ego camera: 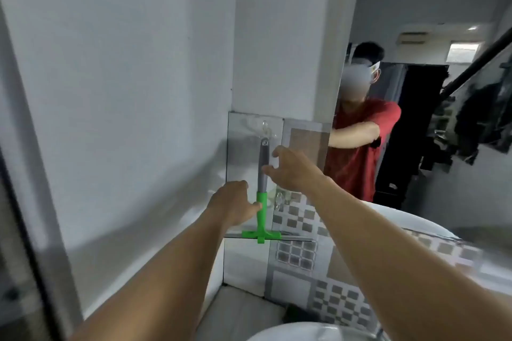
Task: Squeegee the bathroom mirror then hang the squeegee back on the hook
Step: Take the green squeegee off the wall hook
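Head view shows the squeegee point(261, 194) hanging from the hook point(265, 130), left hand point(235, 202) touching its green neck, right hand point(291, 169) open beside its grey handle; either taking or hanging, unclear.

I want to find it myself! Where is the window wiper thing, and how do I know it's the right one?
Find the big mirror on the right, then go left to the shiny tiled wall beside it. The squeegee hangs upright there from a clear hook, between the left hand and right hand. Nothing else is bright green with a grey handle.
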The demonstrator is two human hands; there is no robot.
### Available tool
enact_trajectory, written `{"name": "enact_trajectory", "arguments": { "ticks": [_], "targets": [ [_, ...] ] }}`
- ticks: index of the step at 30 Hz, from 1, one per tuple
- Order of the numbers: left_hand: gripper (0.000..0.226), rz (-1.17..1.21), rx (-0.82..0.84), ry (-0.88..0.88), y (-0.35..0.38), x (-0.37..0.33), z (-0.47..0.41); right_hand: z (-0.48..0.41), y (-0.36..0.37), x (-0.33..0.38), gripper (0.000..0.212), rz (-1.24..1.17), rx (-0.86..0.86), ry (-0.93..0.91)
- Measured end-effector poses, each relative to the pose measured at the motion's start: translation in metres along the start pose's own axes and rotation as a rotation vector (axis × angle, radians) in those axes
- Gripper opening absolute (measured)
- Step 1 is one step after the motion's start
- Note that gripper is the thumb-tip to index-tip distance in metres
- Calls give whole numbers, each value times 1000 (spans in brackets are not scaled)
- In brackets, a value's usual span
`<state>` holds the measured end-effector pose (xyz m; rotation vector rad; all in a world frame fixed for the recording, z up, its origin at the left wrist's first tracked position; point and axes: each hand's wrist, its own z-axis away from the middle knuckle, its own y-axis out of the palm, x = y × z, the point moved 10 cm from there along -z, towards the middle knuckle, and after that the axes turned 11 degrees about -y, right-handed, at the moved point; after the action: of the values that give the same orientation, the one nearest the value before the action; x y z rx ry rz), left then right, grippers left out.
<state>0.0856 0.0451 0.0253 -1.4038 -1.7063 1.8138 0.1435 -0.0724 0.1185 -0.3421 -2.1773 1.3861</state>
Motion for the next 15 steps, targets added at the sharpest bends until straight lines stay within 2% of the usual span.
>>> {"name": "enact_trajectory", "arguments": {
  "ticks": [4, 7, 9, 15],
  "targets": [
    [65, 144, 64, -45, 22, 8, -5, -14, 18, -11, 40, -156, -119, 104],
    [33, 273, 73, -48, 40, 9, -6, -20, 29, -20, 34, -310, -206, 162],
    [20, 359, 55, -58, 44, 9, -3, -22, 31, -22, 28, -347, -246, 179],
    [19, 516, 32, -88, 43, 8, 9, -18, 26, -21, 27, -379, -293, 176]
  ]
}}
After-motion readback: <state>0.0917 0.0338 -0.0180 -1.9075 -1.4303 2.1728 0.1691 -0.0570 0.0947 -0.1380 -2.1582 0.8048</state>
